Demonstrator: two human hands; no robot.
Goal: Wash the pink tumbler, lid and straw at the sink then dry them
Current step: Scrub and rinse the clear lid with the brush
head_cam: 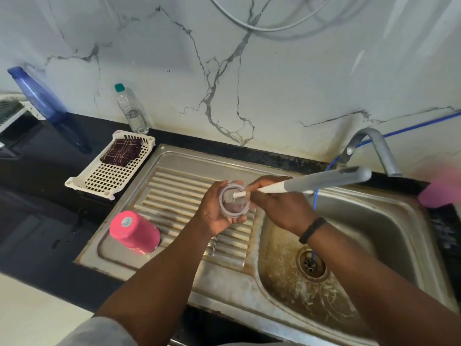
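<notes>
Pink tumbler (136, 232) upside down on the drainboard (179, 193), round sticker unreadable | left hand (219, 208) cups the clear lid (233, 201) | right hand (279, 206) grips a brush (311, 183), head on lid | straw (214, 245) on drainboard | basket (109, 168) holds a checked cloth (122, 151) | clear bottle (131, 109) on tabletop (37, 176)

tumbler (136, 232) pink | cloth (121, 152) maroon, white checks | basket (109, 168) white | bottle (42, 98) blue

Even, soft daylight; mild glare on sink (374, 221) steel right of the hands. Wide-angle bending at edges; far-right pink object (441, 191) blurred.
</notes>
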